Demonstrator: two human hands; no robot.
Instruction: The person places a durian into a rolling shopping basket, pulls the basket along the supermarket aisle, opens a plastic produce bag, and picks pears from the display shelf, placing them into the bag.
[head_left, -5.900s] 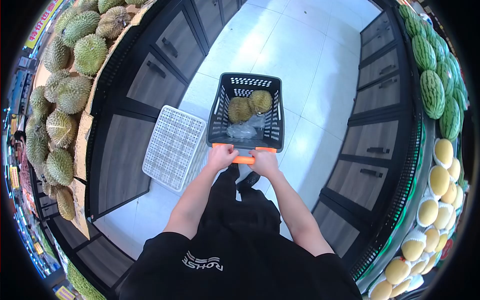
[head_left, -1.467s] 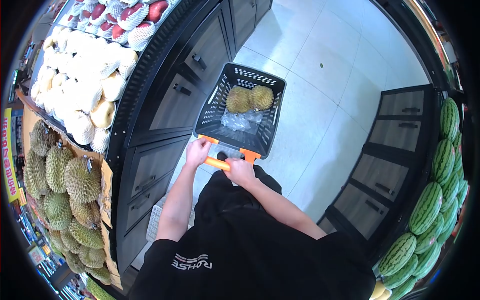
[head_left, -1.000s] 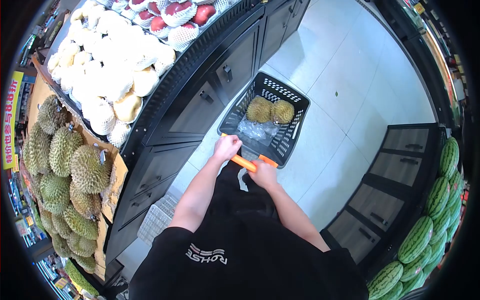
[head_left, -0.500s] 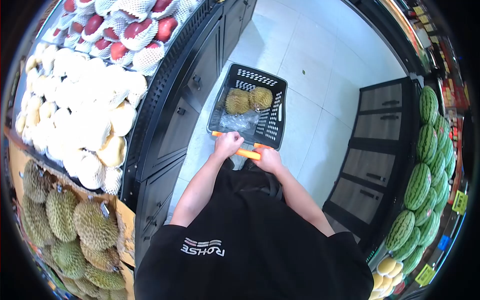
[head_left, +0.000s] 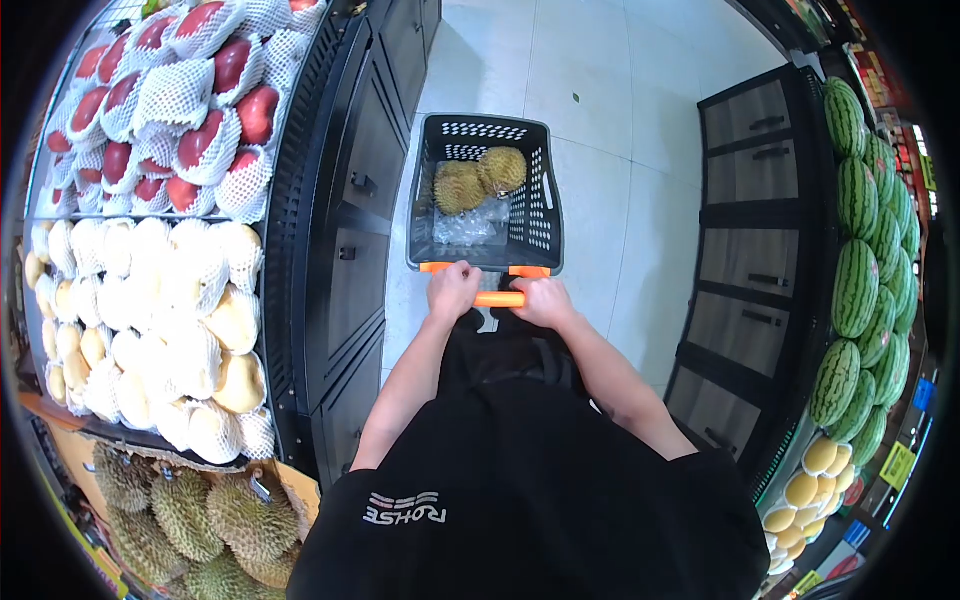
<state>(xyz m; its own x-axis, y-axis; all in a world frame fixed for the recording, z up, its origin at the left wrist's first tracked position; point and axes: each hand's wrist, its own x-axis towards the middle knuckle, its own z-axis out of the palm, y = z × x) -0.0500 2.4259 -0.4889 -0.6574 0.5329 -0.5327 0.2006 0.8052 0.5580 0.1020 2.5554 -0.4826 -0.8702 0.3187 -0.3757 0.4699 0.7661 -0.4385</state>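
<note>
My left hand [head_left: 454, 290] is wrapped round the left end of an orange basket handle [head_left: 499, 299]. Closed on the right end of that same handle is my right hand [head_left: 543, 301]. In front of both hands stands a dark grey shopping basket [head_left: 556, 235] with holes in its walls. Two spiky durians lie inside it, a left one [head_left: 459, 188] and a right one [head_left: 502, 171], side by side and touching. Crumpled clear plastic [head_left: 466, 226] lies on the basket's floor nearer to me.
On the left, a dark cabinet [head_left: 358, 250] carries red fruits in foam nets [head_left: 215, 140], pale netted fruits [head_left: 150, 320] and a carton of durians [head_left: 190, 515]. To the right, watermelons [head_left: 856, 290] and yellow fruits [head_left: 803, 490] top another cabinet [head_left: 745, 255]. Light tiles [head_left: 590, 60] cover the aisle floor.
The view has turned, so the basket now stands straighter and slightly further left. The left-hand fruit displays have slid down in view. Both hands keep their hold on the handle.
</note>
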